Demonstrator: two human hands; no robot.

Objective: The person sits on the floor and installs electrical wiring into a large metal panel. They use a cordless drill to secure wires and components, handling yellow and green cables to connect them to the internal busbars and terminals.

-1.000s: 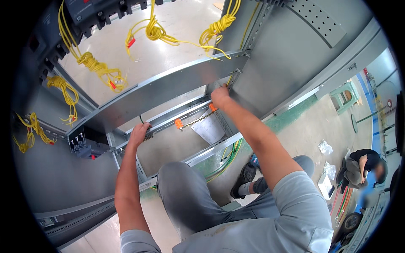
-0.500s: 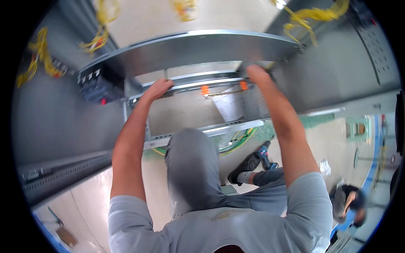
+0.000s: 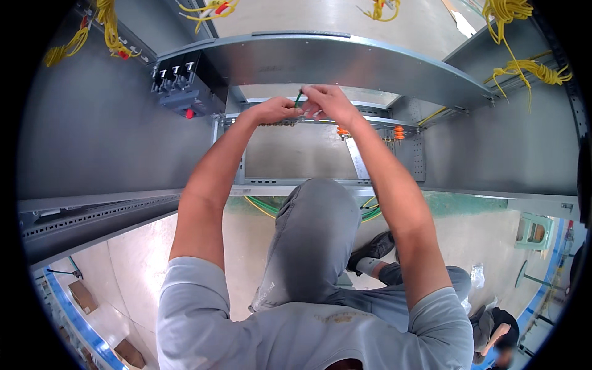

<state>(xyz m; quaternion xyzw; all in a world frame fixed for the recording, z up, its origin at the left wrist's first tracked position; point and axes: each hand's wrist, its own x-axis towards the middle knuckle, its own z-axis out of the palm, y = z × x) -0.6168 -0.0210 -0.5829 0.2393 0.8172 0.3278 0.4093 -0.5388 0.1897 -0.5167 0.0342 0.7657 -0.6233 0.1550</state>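
A short green wire (image 3: 299,97) shows between my two hands, in front of the lower edge of the curved grey metal panel (image 3: 345,65). My left hand (image 3: 274,110) is closed, its fingertips pinching the wire's lower end. My right hand (image 3: 330,105) has its thumb and forefinger at the upper end, the other fingers loosely curled. Just below my left hand runs a row of small bolts or nuts (image 3: 280,124) along a metal rail. Two orange ribbed insulators (image 3: 343,132) stand on the frame to the right, with a white paper sheet (image 3: 356,158) below them.
A dark breaker unit with a red knob (image 3: 189,113) sits on the left of the grey cabinet (image 3: 493,145). Yellow wire bundles (image 3: 542,71) hang around its far edges. Green cable (image 3: 262,207) lies near my knee. A green stool (image 3: 534,231) and another person (image 3: 496,333) are at right.
My hands have come together from opposite sides of the frame, and the green wire now shows between them. The view has shifted, moving the cabinet rightward in it.
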